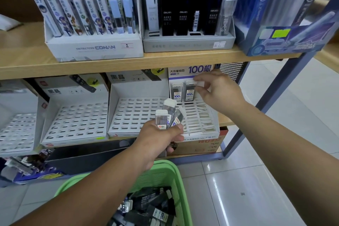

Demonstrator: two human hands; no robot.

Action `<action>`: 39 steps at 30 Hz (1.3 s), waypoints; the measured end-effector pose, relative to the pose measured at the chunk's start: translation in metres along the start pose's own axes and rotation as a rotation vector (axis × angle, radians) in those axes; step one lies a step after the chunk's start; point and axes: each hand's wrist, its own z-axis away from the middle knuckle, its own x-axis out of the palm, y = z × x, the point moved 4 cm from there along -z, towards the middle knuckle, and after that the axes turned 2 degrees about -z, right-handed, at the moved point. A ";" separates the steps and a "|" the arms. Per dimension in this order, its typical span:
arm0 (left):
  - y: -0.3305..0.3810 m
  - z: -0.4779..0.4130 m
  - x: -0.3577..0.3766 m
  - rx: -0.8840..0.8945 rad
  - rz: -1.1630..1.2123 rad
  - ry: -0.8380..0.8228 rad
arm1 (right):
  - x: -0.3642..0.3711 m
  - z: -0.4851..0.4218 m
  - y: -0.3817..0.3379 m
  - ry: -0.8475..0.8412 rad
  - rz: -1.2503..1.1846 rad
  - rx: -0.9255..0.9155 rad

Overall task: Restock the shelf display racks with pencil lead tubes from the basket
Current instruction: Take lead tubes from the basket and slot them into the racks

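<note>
Pencil lead tubes (pixel 167 113): a fanned bunch gripped in the left hand (pixel 161 135), held just in front of the white slotted rack (pixel 198 123). The right hand (pixel 220 91) pinches the white cap of one tube (pixel 200 84) at the rack's back row, just beside two standing tubes (pixel 189 91). More tubes (pixel 150 211) lie in the green basket (pixel 161 176) below the left forearm.

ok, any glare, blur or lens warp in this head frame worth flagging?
Head view: wide-angle warp, wooden shelf edge bows, metal post leans. Head view: light glare on the floor tiles. Head view: right hand pinching a lead tube is slightly motion-soft; left hand gripping lead tubes reads sharper. Head view: even lighting, soft shadows.
</note>
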 end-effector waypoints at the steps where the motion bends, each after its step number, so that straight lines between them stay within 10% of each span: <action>1: 0.001 0.001 0.000 -0.006 0.009 0.004 | 0.001 -0.001 0.000 -0.011 0.012 -0.016; 10: 0.011 0.007 0.003 0.031 0.094 0.060 | 0.003 0.004 0.003 0.030 -0.123 0.109; 16: 0.036 0.007 0.013 0.114 0.239 0.054 | -0.010 0.015 -0.026 -0.633 -0.790 0.365; 22: 0.034 0.002 0.018 0.127 0.144 0.064 | -0.016 0.011 -0.005 -0.461 -1.034 0.513; 28: 0.019 -0.009 0.013 0.070 -0.009 0.123 | -0.045 -0.003 0.039 -0.023 -0.562 0.430; 39: 0.014 -0.010 0.008 0.036 -0.036 0.090 | -0.021 0.000 0.016 -0.096 -0.230 0.146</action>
